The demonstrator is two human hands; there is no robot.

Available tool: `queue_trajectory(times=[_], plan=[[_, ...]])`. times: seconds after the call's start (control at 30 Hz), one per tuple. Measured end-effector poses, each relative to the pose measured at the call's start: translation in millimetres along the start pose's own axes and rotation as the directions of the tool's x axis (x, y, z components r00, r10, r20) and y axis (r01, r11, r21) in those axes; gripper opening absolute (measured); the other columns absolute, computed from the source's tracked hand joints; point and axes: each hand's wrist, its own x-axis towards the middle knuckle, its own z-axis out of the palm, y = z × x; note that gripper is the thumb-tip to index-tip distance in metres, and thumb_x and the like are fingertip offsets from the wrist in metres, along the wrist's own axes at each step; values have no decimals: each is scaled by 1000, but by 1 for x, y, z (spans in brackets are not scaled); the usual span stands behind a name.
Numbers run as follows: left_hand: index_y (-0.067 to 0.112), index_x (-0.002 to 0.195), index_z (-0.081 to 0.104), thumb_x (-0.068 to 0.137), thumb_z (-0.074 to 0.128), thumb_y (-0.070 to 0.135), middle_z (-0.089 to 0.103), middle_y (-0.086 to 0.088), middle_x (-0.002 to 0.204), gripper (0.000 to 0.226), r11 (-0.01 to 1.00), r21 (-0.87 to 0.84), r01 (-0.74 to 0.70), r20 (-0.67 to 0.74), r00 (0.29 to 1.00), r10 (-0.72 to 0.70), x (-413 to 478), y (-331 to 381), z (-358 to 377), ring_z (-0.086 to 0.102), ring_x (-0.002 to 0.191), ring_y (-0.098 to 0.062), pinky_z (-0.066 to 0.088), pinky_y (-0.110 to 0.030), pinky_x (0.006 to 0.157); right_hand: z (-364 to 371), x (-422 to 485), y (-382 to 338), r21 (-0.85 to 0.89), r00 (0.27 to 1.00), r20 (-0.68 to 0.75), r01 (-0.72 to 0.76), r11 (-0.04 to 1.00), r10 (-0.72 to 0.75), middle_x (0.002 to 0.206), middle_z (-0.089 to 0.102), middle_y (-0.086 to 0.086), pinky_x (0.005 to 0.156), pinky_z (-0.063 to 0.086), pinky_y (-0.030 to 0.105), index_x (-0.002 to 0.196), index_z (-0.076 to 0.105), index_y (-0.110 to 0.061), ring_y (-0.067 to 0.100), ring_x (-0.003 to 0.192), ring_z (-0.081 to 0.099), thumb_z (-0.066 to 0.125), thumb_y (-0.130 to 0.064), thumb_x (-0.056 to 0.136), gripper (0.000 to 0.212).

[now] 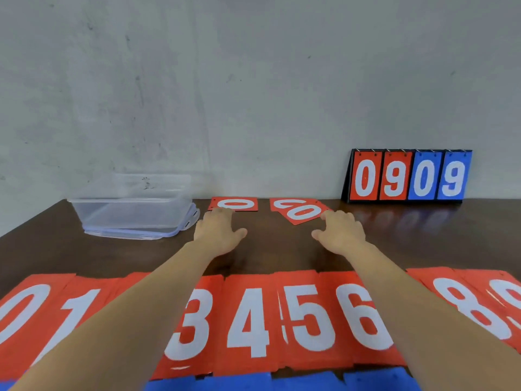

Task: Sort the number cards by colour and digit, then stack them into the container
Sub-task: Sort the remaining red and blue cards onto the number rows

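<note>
Red number cards are sitting in two places: a near row point(248, 320) laid edge to edge across the front of the dark table point(276, 249), reading 0, 1, 3, 4, 5, 6, 8, 9 with my forearms covering the gaps, and a few loose ones at the far edge. Far left red 0 card point(235, 204) is lying flat; my left hand point(218, 235) is resting palm down with fingertips touching its near edge, fingers spread, nothing gripped. Far right, a small overlapping pile of red cards point(298, 211) is lying skewed; my right hand point(341, 235) is palm down just beside it, fingers loose, holding nothing. Blue cards point(253, 383) are showing along the bottom edge. Clear plastic container point(132, 215) is sitting far left, no cards inside, a lid under it. Flip scoreboard point(407, 176) is standing far right by the wall, reading 0 9 0 9.
</note>
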Motion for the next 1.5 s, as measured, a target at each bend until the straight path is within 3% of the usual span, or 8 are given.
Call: queue_trajectory(times=[0.33,0.7,0.87,0.97,1.1,1.23,1.37,1.5], plan=[[12,149,24,93,38,63,25,-4,157,77,986,146,78,124,988,-96,81,-3,49,25,145,-22,20,-43,118,43,83,11,-41,946,254,219,975,-202,161,17,5,117,18,47,152,23,-24,28,147,18,31,-59,97,65],[15,134,45,101,22,47,40,-3,148,51,952,281,-118,199,978,62,23,15,47,39,135,-21,26,-38,112,27,14,26,-167,935,265,287,943,-237,156,22,11,114,19,50,150,24,-32,30,143,21,22,-55,100,56],[13,84,52,103,26,31,59,-1,87,37,974,168,-152,128,983,131,-8,9,25,52,82,-17,36,-31,94,12,1,35,-35,939,218,280,959,-266,142,39,10,107,28,42,144,41,-32,25,129,35,31,-38,103,43],[15,95,61,102,35,31,66,0,99,31,995,59,-76,79,994,71,-4,-5,14,59,97,-22,43,-35,90,3,13,50,91,979,94,170,981,-179,139,48,6,106,37,41,141,46,-28,24,126,42,52,-34,97,45],[18,121,61,93,57,41,65,0,120,37,985,-106,133,27,991,-131,11,-18,6,59,110,-21,47,-37,95,-2,30,59,175,981,190,9,984,-43,143,47,6,107,38,46,143,41,-24,28,133,38,70,-55,79,77],[12,90,62,68,56,81,65,-6,101,73,933,17,360,47,932,-360,19,-11,14,59,98,-24,50,-40,86,6,34,48,73,968,235,-112,991,92,148,37,12,107,33,48,141,40,-16,32,135,34,62,-83,60,108],[14,126,53,53,58,92,47,-12,138,107,888,142,438,24,895,-446,23,10,30,39,132,-32,36,-47,104,16,34,36,-4,964,213,-162,987,159,147,33,13,106,34,45,143,34,-14,31,135,32,64,-88,50,123],[11,135,45,56,65,85,39,-14,145,109,884,111,455,61,884,-463,29,14,30,33,137,-34,30,-50,107,17,40,33,19,956,235,-184,983,175,145,34,12,104,34,44,142,35,-15,30,133,32,70,-82,51,119]])
